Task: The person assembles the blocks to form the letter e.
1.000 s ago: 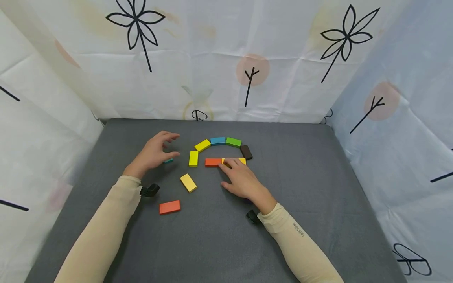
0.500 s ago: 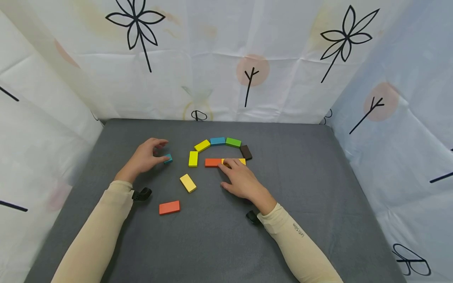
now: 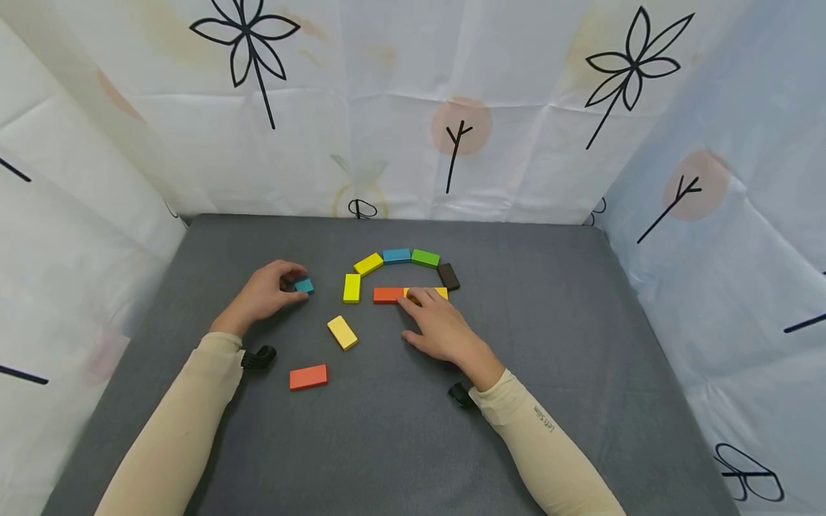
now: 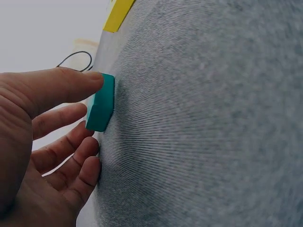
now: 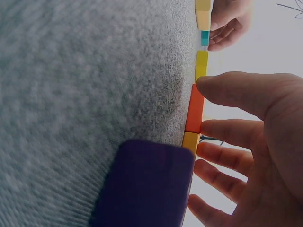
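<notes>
My left hand (image 3: pixel 261 292) pinches a small teal-blue block (image 3: pixel 304 286) at the left of the grey table, thumb on its near side and index finger behind it. In the left wrist view the thumb tip lies against the block's upper end, the other fingers loosely bent below. My right hand (image 3: pixel 442 326) rests with fingers spread over a straight row made of an orange block (image 3: pixel 387 295) and a yellow-orange block (image 3: pixel 442 292), which the fingers partly cover. A dark purple block (image 5: pixel 144 184) shows large near that hand in the right wrist view.
Yellow (image 3: pixel 351 288), second yellow (image 3: pixel 368 264), blue (image 3: pixel 396 256), green (image 3: pixel 426 258) and dark brown (image 3: pixel 448 276) blocks form an arch behind the row. A pale yellow block (image 3: pixel 342 332) and a red-orange block (image 3: pixel 308 377) lie nearer on the grey table (image 3: pixel 548 301). Patterned white cloth (image 3: pixel 361 107) surrounds it.
My left hand has drawn back to the left and toward me, and its fingers have closed around the teal-blue block, which now shows more fully. The right hand stays in place.
</notes>
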Motion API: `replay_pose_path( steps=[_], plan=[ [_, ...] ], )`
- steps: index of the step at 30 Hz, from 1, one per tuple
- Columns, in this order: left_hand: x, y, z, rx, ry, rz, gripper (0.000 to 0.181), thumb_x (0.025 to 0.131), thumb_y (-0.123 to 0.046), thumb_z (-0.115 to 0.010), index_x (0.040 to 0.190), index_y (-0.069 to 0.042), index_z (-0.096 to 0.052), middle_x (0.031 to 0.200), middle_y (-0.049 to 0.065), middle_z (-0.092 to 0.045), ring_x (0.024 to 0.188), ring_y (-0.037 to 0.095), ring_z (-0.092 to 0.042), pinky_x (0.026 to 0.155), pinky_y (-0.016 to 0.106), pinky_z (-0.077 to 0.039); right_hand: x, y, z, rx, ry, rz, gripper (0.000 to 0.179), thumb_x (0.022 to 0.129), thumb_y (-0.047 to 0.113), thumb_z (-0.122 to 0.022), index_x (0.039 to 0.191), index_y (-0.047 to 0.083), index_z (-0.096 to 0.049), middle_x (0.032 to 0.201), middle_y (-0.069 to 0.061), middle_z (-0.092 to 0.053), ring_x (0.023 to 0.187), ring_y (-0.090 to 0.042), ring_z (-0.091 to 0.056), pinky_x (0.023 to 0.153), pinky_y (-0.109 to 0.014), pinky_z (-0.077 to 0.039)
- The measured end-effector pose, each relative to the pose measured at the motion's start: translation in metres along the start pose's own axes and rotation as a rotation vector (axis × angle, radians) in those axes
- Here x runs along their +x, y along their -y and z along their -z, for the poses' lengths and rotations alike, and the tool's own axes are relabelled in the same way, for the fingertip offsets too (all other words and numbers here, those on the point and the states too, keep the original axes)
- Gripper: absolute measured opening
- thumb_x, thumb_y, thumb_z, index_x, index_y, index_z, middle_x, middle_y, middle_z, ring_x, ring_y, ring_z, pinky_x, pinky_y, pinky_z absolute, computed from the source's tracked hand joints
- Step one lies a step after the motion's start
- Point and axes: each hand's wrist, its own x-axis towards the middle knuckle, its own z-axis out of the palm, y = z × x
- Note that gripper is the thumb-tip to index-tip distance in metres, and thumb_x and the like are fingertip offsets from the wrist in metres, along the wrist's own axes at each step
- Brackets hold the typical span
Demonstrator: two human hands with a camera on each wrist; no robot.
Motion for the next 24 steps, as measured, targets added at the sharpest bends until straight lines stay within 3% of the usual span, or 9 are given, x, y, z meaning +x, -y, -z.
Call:
replay_pose_path(
  steps=[15, 19, 24],
  plan=[
    [0.000, -0.005, -0.001, -0.004, -0.002, 0.033, 0.038, 0.103, -0.008, -0.074, 0.138, 0.004, -0.067, 0.128, 0.024, -0.064, 0.114, 0.041, -0.059, 0.099, 0.059, -0.049, 0.001, 0.000, 0.001, 0.008, 0.005, 0.000, 0.068, 0.104, 0.035, -0.076, 0.163, 0.011, -0.051, 0.164, -0.013, -0.046, 0.150, -0.030, -0.041, 0.121, -0.047, -0.039],
    [0.002, -0.017, 0.000, -0.012, -0.014, 0.014, 0.038, 0.103, -0.009, -0.075, 0.138, 0.002, -0.068, 0.131, 0.023, -0.065, 0.116, 0.040, -0.060, 0.101, 0.059, -0.050, 0.001, 0.000, 0.002, 0.000, 0.004, 0.007, 0.068, 0.105, 0.036, -0.076, 0.163, 0.011, -0.051, 0.164, -0.013, -0.046, 0.150, -0.030, -0.042, 0.121, -0.047, -0.039],
    [0.008, -0.042, -0.005, -0.020, 0.009, -0.034, 0.038, 0.101, -0.009, -0.077, 0.137, 0.000, -0.069, 0.129, 0.019, -0.065, 0.112, 0.037, -0.061, 0.097, 0.056, -0.052, 0.001, -0.001, 0.002, -0.010, 0.015, -0.001, 0.069, 0.105, 0.037, -0.075, 0.164, 0.011, -0.049, 0.165, -0.012, -0.045, 0.150, -0.030, -0.041, 0.121, -0.046, -0.038]
  ],
)
